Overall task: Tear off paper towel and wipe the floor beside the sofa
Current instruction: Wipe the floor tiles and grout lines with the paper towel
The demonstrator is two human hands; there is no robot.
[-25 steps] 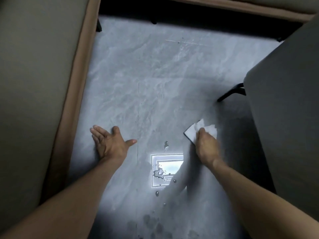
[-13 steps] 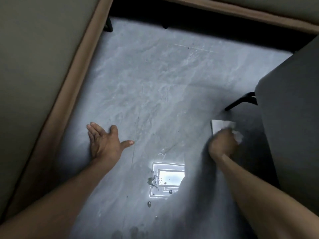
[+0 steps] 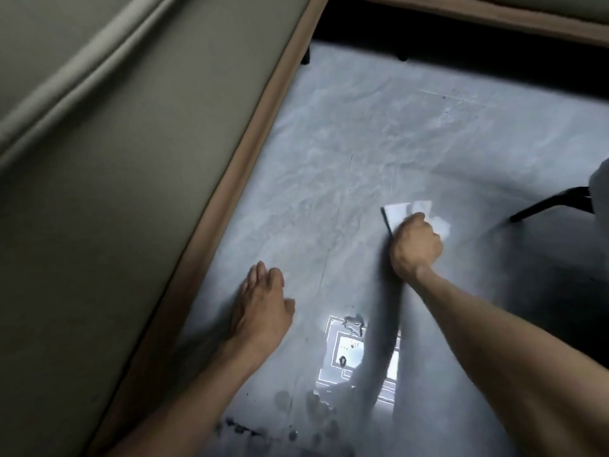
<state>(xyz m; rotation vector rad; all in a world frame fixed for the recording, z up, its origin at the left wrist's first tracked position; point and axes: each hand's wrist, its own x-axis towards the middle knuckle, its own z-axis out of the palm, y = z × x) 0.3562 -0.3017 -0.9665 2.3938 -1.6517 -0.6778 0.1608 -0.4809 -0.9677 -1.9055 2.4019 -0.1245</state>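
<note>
A white paper towel [image 3: 400, 212] lies pressed flat on the grey marbled floor [image 3: 346, 153], sticking out beyond my right hand [image 3: 416, 249], which is closed on it. My left hand [image 3: 260, 308] rests palm down on the floor with fingers together, close to the sofa's tan base trim [image 3: 244, 179]. The grey-green sofa [image 3: 115, 159] fills the left side. Dark wet spots [image 3: 316, 407] and droplets sit on the floor near the bottom, around a bright window reflection [image 3: 349, 354].
A second sofa section [image 3: 494, 14] with tan trim runs along the top, dark gap beneath it. At the right edge stands a grey piece of furniture [image 3: 601, 183] with a black metal leg [image 3: 547, 202] on the floor.
My right hand slid the towel right, then back toward the middle of the floor. The view swung right-down, so the sofa fills more of the left. My left hand stays planted, its fingers drawn together.
</note>
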